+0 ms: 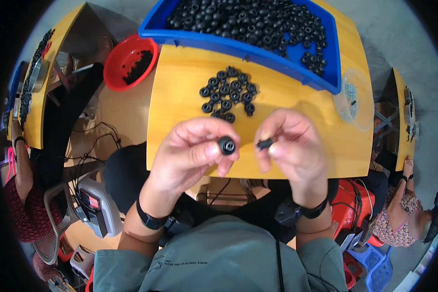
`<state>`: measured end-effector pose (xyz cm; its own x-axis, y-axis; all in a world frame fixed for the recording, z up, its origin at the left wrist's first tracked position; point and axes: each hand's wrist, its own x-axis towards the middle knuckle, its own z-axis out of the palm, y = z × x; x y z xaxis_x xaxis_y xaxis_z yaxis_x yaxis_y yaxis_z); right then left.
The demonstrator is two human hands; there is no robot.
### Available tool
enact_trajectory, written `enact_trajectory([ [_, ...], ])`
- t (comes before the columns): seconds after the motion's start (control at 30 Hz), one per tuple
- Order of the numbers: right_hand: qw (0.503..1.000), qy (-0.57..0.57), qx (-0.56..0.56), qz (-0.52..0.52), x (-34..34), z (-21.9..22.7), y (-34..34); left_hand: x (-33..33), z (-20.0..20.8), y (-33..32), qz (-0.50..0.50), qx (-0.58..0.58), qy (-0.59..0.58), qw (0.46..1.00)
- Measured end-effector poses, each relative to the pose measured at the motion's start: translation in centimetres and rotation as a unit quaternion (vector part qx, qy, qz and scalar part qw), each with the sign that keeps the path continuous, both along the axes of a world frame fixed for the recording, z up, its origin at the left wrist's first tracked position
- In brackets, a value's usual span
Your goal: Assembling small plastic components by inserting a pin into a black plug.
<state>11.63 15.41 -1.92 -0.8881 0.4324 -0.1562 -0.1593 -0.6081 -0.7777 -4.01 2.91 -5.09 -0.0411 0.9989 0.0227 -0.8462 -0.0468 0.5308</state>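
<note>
Between the thumb and fingers of my left hand [192, 153] is a round black plastic part [227, 145] with a ring-shaped opening turned upward. My right hand [294, 146] pinches a smaller black piece [264, 144], a short way to the right of the round part; the two do not touch. Its exact kind is too small to make out. Beyond my hands, a loose cluster of black ring-faced parts [224, 90] lies on the yellow table [180, 63]. Some of the nearest ones sit close to my left fingers.
A blue bin [258, 52] heaped with black round parts stands at the table's far side. To its right is a clear plastic tub [357, 117] holding small silvery pieces. A red basin [114, 73] with black bits sits at left. Other people work at tables on both sides.
</note>
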Motion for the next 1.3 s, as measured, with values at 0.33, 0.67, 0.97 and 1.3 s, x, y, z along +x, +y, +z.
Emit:
enact_trajectory([
  [0.33,0.991,0.014,0.125,-0.05,0.6,0.5,-1.6,1.6,-0.3,0.5,0.052,-0.034,0.036,0.997],
  [0.67,0.963,-0.034,0.255,-0.079,0.3,0.9,-1.6,1.4,0.4,-0.1,0.133,-0.016,0.191,0.972],
  [0.97,0.949,-0.042,0.308,-0.059,0.0,1.2,-2.1,1.4,0.7,-0.5,0.195,0.006,0.336,0.922],
  [1.3,0.999,0.026,-0.017,0.009,0.4,-0.1,-1.9,1.9,1.3,-0.4,0.211,0.02,0.415,0.885],
])
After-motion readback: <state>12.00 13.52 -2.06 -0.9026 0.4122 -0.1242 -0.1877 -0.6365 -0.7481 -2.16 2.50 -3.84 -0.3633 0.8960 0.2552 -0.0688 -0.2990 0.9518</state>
